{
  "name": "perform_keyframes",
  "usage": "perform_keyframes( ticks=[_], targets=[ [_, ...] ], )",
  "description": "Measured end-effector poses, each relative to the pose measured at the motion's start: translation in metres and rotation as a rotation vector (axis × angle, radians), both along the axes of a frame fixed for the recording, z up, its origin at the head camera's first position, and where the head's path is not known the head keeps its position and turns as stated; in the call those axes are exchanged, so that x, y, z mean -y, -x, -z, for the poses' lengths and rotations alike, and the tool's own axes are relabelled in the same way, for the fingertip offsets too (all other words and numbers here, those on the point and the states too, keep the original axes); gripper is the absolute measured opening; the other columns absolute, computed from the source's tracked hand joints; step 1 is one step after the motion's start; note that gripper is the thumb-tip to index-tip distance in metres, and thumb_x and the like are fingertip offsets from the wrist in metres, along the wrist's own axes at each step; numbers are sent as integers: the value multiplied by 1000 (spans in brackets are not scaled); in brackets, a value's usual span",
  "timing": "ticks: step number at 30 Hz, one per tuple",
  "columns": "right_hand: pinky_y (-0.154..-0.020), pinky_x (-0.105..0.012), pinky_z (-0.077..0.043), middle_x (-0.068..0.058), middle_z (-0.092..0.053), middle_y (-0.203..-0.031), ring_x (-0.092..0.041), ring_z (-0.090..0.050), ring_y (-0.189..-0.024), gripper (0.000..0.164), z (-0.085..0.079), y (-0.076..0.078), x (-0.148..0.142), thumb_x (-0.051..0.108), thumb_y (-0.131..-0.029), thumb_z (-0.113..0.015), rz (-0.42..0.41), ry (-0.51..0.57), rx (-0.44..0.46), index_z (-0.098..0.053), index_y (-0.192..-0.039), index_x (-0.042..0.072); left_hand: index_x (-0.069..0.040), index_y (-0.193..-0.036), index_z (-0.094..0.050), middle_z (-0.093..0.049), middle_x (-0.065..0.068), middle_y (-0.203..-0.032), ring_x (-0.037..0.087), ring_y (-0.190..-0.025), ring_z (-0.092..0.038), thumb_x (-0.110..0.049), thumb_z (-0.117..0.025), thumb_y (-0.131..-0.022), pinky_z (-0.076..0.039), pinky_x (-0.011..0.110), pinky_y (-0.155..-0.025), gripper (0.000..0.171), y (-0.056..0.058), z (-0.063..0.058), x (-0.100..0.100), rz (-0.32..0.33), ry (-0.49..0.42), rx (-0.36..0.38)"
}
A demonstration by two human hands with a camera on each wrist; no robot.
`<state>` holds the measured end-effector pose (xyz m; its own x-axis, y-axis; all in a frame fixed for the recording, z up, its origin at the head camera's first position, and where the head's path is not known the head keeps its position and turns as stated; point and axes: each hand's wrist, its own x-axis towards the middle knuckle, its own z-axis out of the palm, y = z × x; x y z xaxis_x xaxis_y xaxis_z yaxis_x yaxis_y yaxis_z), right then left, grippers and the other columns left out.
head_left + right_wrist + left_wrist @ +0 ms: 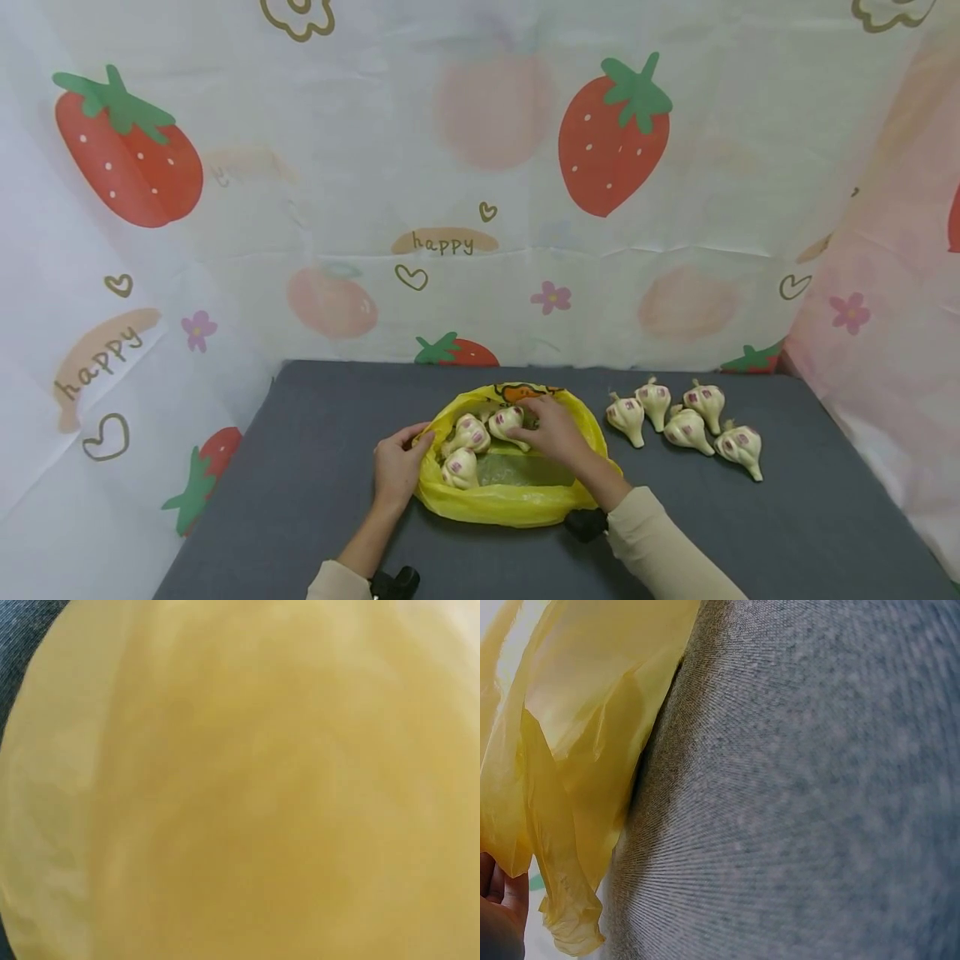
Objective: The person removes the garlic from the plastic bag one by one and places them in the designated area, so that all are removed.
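Observation:
A yellow plastic bag (510,506) lies with its mouth spread wide in the head view. My left hand (397,467) pinches the bag's left rim between thumb and fingers. Inside the bag, my right hand (557,433) grips a garlic bulb (506,423) from its right side. Two more bulbs sit to the left of it, an upper garlic bulb (471,433) and a lower garlic bulb (460,469). In the left wrist view, fingers (514,892) show at the lower left beside the yellow plastic. Blurred yellow plastic (262,787) fills most of the right wrist view.
Several garlic bulbs (686,429) lie grouped on the dark grey table (330,417), right of the bag. Behind and at both sides hangs a white cloth (360,167) printed with strawberries. Black wrist devices (587,525) sit on both forearms.

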<state>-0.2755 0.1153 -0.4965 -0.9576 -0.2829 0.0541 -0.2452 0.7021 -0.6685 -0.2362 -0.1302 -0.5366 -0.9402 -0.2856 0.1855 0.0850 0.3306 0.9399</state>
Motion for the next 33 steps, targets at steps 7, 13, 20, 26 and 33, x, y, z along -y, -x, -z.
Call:
perform_keyframes(
  ticks=[7, 13, 20, 26, 33],
  targets=[
    [-90, -46, -51, -13, -60, -127, -29, -59, -112, 52, 4, 4, 8, 30, -89, -72, -8, -19, 43, -58, -133, 7, -6, -104, -77, -75, 13, -102, 16, -81, -69, -19, -73, -89, -51, 15, -64, 21, 0, 0, -1, -4, 13, -6],
    [-89, -48, -51, -14, -60, -127, -31, -59, -111, 51, 6, 5, 15, 30, -89, -73, -6, 0, 5, -59, -131, 7, -7, -104, -77, -75, 13, -101, 13, -80, -68, -19, -73, -89, -51, 15, -64, 20, 0, -1, -1, -7, 10, 2],
    [-79, -41, -50, -12, -59, -121, -26, -58, -100, 47, 10, 2, 20, 32, -89, -72, 36, 16, 18, -59, -127, 9, -6, -104, -77, -75, 13, -101, 13, -80, -68, -17, -73, -89, -51, 15, -63, 19, 0, -1, -2, -8, 8, 12],
    [-62, -30, -41, -8, -60, -105, -16, -50, -77, 40, 16, 2, 23, 34, -88, -73, 76, 22, -11, -56, -116, 10, -6, -103, -77, -75, 14, -101, 10, -79, -66, -17, -73, -88, -51, 15, -62, 19, 0, 0, -1, -10, 1, 10],
    [-60, -28, -41, -11, -60, -106, -17, -51, -78, 40, 20, 3, 26, 31, -88, -73, 78, 56, -31, -56, -116, 6, -5, -103, -77, -75, 15, -100, 9, -77, -67, -17, -73, -89, -51, 15, -62, 19, -1, 0, -1, -8, -3, 5]
  ],
)
